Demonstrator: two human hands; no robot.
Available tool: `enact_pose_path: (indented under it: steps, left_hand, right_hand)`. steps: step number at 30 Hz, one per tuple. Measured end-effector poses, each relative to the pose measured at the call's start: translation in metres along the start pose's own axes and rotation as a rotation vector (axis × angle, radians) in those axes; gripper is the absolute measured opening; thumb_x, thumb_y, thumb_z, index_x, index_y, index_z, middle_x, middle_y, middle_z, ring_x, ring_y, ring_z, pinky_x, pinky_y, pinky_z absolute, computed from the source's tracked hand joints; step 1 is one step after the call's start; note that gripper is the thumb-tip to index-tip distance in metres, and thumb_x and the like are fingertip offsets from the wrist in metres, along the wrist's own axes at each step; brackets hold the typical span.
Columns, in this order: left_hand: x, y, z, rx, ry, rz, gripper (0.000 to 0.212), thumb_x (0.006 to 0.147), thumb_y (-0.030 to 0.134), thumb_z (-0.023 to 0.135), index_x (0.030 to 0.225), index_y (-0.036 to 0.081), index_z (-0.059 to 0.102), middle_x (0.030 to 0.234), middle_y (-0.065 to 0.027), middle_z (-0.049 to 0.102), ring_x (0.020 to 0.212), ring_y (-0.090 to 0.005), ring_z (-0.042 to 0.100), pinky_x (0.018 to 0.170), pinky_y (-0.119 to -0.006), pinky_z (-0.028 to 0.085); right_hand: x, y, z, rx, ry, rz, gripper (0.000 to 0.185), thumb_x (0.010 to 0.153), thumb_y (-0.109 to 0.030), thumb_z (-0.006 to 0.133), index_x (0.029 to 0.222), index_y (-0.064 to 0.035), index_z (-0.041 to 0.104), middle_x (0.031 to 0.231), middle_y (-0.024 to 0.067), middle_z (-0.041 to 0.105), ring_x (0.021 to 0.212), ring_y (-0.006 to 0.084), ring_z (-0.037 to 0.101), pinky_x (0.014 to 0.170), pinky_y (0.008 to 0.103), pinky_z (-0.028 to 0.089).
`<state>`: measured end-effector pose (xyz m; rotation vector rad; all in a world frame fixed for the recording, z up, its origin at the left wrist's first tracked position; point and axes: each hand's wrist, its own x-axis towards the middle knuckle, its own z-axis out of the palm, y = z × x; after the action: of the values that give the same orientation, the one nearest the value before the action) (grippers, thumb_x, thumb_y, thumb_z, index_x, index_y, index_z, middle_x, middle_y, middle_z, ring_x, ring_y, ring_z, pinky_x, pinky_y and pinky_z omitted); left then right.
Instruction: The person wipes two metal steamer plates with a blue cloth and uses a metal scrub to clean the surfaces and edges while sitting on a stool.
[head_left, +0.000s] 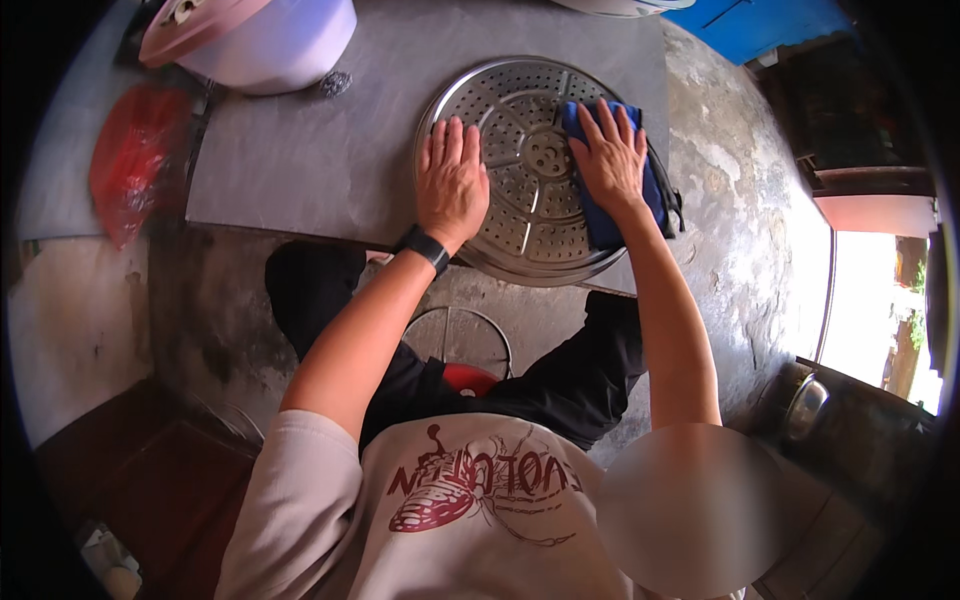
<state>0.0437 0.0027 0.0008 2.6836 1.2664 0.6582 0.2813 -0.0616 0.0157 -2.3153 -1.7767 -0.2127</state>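
A round metal steamer tray with punched holes (517, 187) lies on the grey tabletop, its near rim past the table's front edge. My left hand (452, 180) rests flat on the tray's left rim, fingers pointing away from me and holding nothing. On the tray's right side my right hand (613, 154) presses a folded blue cloth (600, 217) with its fingers spread. Part of the cloth, with a dark edge and a loop, hangs over the right rim. Whether anything lies beneath the tray is hard to tell.
A pink and white plastic tub (277, 45) stands at the back left, with a steel wool scourer (335, 84) beside it. Farther left hangs a red plastic bag (139, 157). A stained concrete wall (727, 187) borders the table's right side. Below the table shows a metal ring (508, 341).
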Motion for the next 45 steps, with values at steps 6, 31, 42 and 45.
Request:
enact_pose_path:
  steps: [6, 31, 42, 45]
  left_hand:
    - [-0.001, 0.001, 0.002, -0.003, 0.026, 0.001, 0.051, 0.092, 0.02, 0.054, 0.139, 0.001, 0.047, 0.147, -0.0223, 0.043, 0.138, -0.0367, 0.037, 0.117, -0.047, 0.024]
    - [-0.001, 0.0, 0.006, 0.034, 0.009, 0.016, 0.052, 0.096, 0.028, 0.052, 0.141, 0.004, 0.046, 0.148, -0.02, 0.042, 0.14, -0.0349, 0.036, 0.118, -0.046, 0.023]
    - [0.0, -0.002, 0.013, 0.049, 0.031, 0.018, 0.053, 0.097, 0.032, 0.05, 0.141, 0.004, 0.046, 0.148, -0.02, 0.042, 0.138, -0.0353, 0.037, 0.118, -0.047, 0.022]
    - [-0.001, -0.005, 0.017, 0.047, 0.041, 0.01, 0.052, 0.096, 0.032, 0.051, 0.14, 0.004, 0.047, 0.148, -0.0201, 0.043, 0.138, -0.0352, 0.037, 0.117, -0.047, 0.022]
  right_hand:
    - [-0.065, -0.056, -0.026, 0.116, -0.085, -0.168, 0.062, 0.088, -0.037, 0.066, 0.145, -0.021, 0.046, 0.154, 0.0111, 0.037, 0.144, 0.0369, 0.028, 0.117, 0.0596, 0.016]
    - [-0.091, 0.01, -0.047, -0.042, -0.005, 0.187, 0.044, 0.082, -0.018, 0.063, 0.126, -0.0127, 0.058, 0.103, 0.0227, 0.052, 0.092, 0.04, 0.059, 0.071, 0.049, 0.054]
    - [-0.116, 0.016, -0.074, -0.014, -0.108, 0.159, 0.041, 0.079, -0.015, 0.064, 0.12, -0.0149, 0.066, 0.096, 0.0183, 0.054, 0.088, 0.0354, 0.061, 0.071, 0.0461, 0.054]
    - [-0.126, -0.034, -0.088, 0.085, -0.239, 0.076, 0.041, 0.078, -0.015, 0.065, 0.119, -0.0147, 0.067, 0.097, 0.0174, 0.054, 0.088, 0.0341, 0.061, 0.074, 0.045, 0.055]
